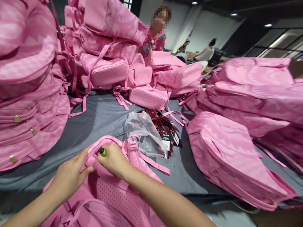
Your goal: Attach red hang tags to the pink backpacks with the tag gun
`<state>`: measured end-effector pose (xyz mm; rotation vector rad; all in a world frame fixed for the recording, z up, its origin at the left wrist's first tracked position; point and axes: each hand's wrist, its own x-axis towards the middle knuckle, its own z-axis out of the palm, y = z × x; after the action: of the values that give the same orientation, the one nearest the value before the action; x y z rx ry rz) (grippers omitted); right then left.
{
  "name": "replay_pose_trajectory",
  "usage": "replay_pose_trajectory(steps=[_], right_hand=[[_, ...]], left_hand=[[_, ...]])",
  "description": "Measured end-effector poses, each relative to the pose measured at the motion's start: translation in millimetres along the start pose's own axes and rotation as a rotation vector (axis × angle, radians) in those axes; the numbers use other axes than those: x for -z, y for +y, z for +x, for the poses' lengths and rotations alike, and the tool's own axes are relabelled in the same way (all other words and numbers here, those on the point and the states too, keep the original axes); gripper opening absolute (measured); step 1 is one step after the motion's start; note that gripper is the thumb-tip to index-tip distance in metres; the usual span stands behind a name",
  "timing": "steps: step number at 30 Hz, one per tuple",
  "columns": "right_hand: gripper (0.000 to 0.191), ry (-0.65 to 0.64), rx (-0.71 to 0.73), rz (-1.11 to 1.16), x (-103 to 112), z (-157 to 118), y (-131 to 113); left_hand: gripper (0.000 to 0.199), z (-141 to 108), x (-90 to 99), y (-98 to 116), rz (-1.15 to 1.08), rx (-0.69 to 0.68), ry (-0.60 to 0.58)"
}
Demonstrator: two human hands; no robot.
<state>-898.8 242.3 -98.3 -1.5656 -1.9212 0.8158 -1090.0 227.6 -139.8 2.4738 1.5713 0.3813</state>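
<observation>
A pink backpack [113, 192] lies before me at the table's near edge, its dotted mesh straps facing up. My left hand [71, 170] pinches the backpack's top edge between thumb and fingers. Closed in a fist just right of it, my right hand [112, 159] holds a small tool with a green and black handle end [103, 152]. That fist presses against the top panel near the strap. The tool's other end is hidden, so its kind does not show.
A clear plastic bag [141, 130] and black hang tags with red strings [166, 136] lie beyond the backpack on the grey-covered table [94, 118]. Stacked pink backpacks [18, 114] rise at left, back and right. A single backpack [233, 154] lies nearer right. People sit behind.
</observation>
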Motion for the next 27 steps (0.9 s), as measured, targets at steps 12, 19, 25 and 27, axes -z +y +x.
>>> replay_pose_trajectory(steps=[12,19,25,27], right_hand=[[0.018,-0.028,0.187,-0.001,1.3,-5.5,13.2],[0.004,-0.132,0.421,-0.622,12.6,-7.2,11.7],[0.014,-0.239,0.509,-0.683,19.4,2.7,8.1],[0.016,-0.314,0.527,-0.728,30.6,-6.7,8.5]], left_hand=[[0.055,1.8,9.5,13.9,-0.142,0.060,-0.070],[0.055,-2.4,-3.2,-0.7,-0.178,0.021,-0.012],[0.052,0.1,-14.9,-16.3,-0.073,0.001,0.107],[0.054,-3.4,-14.8,-21.1,-0.059,0.008,0.124]])
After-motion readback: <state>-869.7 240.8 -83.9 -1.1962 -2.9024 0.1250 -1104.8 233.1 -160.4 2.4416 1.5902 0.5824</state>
